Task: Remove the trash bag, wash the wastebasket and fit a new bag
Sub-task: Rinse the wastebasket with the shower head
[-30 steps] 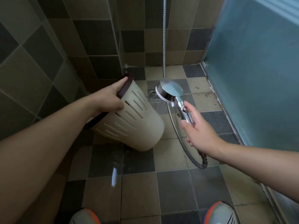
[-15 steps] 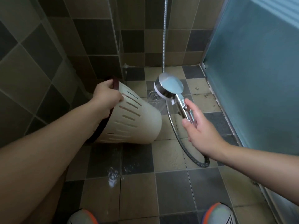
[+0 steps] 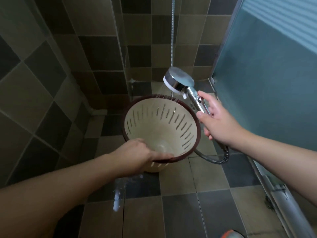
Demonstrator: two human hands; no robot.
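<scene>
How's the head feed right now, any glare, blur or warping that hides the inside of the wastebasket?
Head view: dim, even light; the wastebasket interior reads clearly, slots sharp. The left hand on the rim is slightly motion-blurred. A bright sheen sits on the shower head, held by the right hand. Wide-angle bending curves the tile lines at the edges.

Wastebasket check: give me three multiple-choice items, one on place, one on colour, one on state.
1. The left hand grips the wastebasket at:
A. its near rim
B. its base
C. its far rim

2. The rim is:
A. white
B. dark brown
C. blue

3. The wastebasket holds:
A. a full trash bag
B. a new bag
C. no bag

Answers:
1 A: fingers curl over the rim's near edge.
2 B: a dark band rings the cream body.
3 C: bare slotted walls show while the shower head, in the right hand, sprays in.
</scene>
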